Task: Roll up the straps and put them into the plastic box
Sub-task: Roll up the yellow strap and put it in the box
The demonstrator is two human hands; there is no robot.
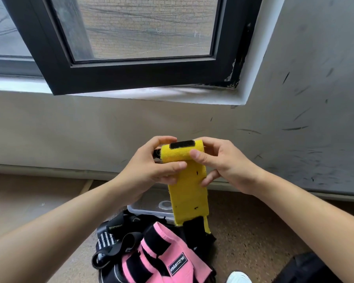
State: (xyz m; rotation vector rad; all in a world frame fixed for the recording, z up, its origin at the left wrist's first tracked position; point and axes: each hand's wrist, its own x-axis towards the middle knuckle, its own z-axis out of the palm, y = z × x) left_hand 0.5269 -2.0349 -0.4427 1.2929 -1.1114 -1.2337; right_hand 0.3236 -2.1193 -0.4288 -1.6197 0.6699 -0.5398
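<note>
Floor (pixel 243 231): brown speckled on the R, paler tan on the L; grey wall (pixel 110 123) w/ dark scuffs, mostly to the R; skirting strip along its foot. Black-framed window (pixel 143 76) stands swung inward over a pale sill (pixel 172 94); brick shows thru the glass. On the floor near the person is a heap of straps (pixel 161 256): pink w/ black patches in front, black ones and a black-white striped one on its L side. Clear box (pixel 149 207) sits just beyond the heap; can't tell if they touch, nor if it's lidded. White shoe tip (pixel 238 277) at the bottom edge; dark bulky thing (pixel 307 268) bottom R, can't tell what.

Both bare forearms reach fwd; hands meet mid-frame, above the box. Yellow strap (pixel 189 190) is held up btwn them; top part is wound into a roll w/ a black velcro patch (pixel 182 144) facing up; the rest hangs straight down in front of the box, its black-tabbed end reaching the heap. L hand (pixel 151 166) grips the roll's L end; fingers curled over the top, thumb across the front just under the roll. R hand (pixel 225 162) pinches the R end; thumb on the front, index over the top, lower fingers bent against the hanging part's R edge.
</note>
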